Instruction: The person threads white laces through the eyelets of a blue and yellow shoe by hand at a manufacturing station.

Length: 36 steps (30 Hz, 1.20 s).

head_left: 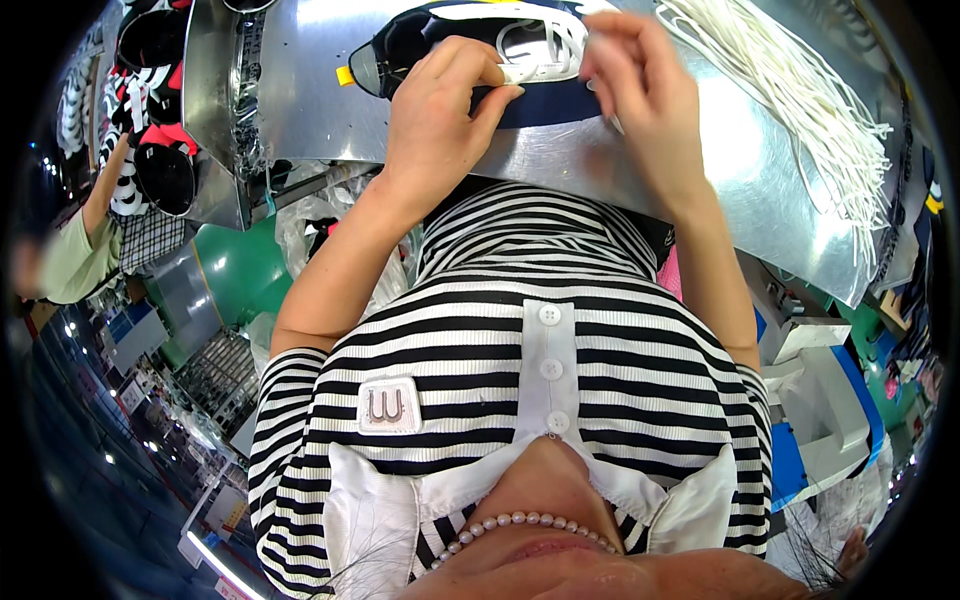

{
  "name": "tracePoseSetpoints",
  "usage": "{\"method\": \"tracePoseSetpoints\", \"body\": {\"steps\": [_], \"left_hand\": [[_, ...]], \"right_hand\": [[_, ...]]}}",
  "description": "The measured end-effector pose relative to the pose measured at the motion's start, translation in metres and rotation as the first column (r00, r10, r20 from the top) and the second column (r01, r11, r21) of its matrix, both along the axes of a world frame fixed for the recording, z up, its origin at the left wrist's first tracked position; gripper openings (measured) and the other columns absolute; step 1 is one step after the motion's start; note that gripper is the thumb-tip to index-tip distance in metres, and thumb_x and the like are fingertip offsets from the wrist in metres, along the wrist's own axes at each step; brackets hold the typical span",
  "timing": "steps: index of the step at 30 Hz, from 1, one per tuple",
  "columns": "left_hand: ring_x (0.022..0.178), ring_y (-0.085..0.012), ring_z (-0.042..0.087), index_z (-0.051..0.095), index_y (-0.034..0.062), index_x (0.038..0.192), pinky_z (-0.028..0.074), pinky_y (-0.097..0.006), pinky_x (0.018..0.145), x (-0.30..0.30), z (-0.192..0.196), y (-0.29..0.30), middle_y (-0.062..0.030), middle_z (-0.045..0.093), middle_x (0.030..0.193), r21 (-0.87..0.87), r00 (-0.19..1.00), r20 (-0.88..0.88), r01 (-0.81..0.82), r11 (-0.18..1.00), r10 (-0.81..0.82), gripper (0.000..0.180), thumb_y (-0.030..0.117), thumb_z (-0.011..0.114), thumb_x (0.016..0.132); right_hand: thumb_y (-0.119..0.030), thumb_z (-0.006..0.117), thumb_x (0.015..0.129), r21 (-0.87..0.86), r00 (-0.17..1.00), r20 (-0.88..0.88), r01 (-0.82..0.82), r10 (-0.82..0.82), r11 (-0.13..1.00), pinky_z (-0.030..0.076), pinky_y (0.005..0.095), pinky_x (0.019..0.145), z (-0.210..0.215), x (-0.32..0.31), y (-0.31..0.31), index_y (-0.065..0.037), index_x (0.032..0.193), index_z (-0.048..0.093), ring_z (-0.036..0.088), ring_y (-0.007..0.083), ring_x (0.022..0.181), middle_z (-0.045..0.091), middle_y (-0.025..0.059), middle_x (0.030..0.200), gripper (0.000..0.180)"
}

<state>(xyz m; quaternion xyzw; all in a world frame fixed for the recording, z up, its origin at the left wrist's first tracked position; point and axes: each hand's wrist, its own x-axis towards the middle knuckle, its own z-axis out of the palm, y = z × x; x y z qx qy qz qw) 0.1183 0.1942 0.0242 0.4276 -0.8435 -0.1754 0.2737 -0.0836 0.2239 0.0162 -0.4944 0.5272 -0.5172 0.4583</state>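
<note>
The shoe lies on its side on the metal table, just in front of the person's chest, so both hands can reach the eyelets; the left hand lies over its dark side to keep it steady, its grip pinching the white lace; the right hand comes from the other side, its fingers pressed together at the same lace, near the eyelets; spare laces lie in a bundle at the right, close for taking.
</note>
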Motion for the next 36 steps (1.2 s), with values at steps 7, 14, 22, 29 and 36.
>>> {"method": "tracePoseSetpoints", "body": {"steps": [7, 14, 22, 29, 36], "left_hand": [[0.075, -0.0236, 0.065, 0.067, 0.0049, 0.094, 0.05, -0.032, 0.065, -0.006, 0.003, -0.004, -0.008, 0.067, 0.088, 0.088, 0.997, 0.03, -0.07, 0.994, 0.067, 0.02, 0.015, 0.078, 0.08], [0.072, -0.0265, 0.066, 0.067, 0.004, 0.096, 0.05, -0.032, 0.064, -0.005, 0.006, -0.007, -0.0092, 0.069, 0.088, 0.187, 0.999, 0.037, -0.018, 0.982, 0.011, 0.021, 0.016, 0.076, 0.082], [0.075, -0.0313, 0.066, 0.066, 0.0036, 0.101, 0.051, -0.035, 0.065, 0.002, -0.004, -0.006, -0.0137, 0.068, 0.087, 0.142, 0.991, -0.034, 0.134, 0.981, -0.131, 0.018, 0.011, 0.069, 0.086], [0.068, -0.0348, 0.064, 0.062, 0.0041, 0.098, 0.049, -0.042, 0.062, -0.001, 0.005, -0.001, -0.016, 0.064, 0.076, 0.109, 0.998, 0.002, 0.058, 0.992, -0.059, 0.019, 0.014, 0.071, 0.085], [0.068, -0.032, 0.061, 0.06, 0.0036, 0.09, 0.047, -0.04, 0.061, -0.01, 0.006, -0.005, -0.0124, 0.061, 0.075, -0.143, 0.933, -0.071, 0.342, 0.929, -0.354, 0.015, 0.006, 0.071, 0.08]], "right_hand": [[-0.012, 0.059, 0.096, 0.112, 0.975, -0.189, -0.094, 0.114, 0.989, 0.051, 0.0298, 0.066, -0.01, 0.011, 0.031, -0.003, 0.112, 0.056, 0.067, 0.0199, 0.071, 0.067, 0.01, 0.08, 0.018], [-0.012, 0.06, 0.095, 0.138, 0.978, -0.179, -0.08, 0.105, 0.987, 0.051, 0.0327, 0.065, -0.016, 0.014, 0.023, -0.003, 0.11, 0.052, 0.066, 0.0226, 0.068, 0.067, 0.0105, 0.077, 0.019], [-0.009, 0.061, 0.092, -0.038, 0.937, -0.348, 0.01, -0.022, 0.999, 0.052, 0.0408, 0.061, -0.028, 0.042, -0.004, -0.003, 0.103, 0.048, 0.066, 0.033, 0.067, 0.065, 0.0137, 0.075, 0.018], [-0.022, 0.064, 0.092, 0.138, 0.71, -0.665, -0.19, 0.233, 0.972, 0.054, 0.0455, 0.064, 0.022, -0.01, 0.02, -0.005, 0.104, 0.056, 0.067, 0.0384, 0.073, 0.068, 0.0177, 0.082, 0.022], [-0.022, 0.06, 0.089, 0.076, 0.728, -0.596, -0.368, 0.338, 0.927, 0.052, 0.0431, 0.067, 0.032, -0.005, -0.019, -0.008, 0.101, 0.066, 0.067, 0.0365, 0.078, 0.069, 0.0157, 0.084, 0.019]]}}
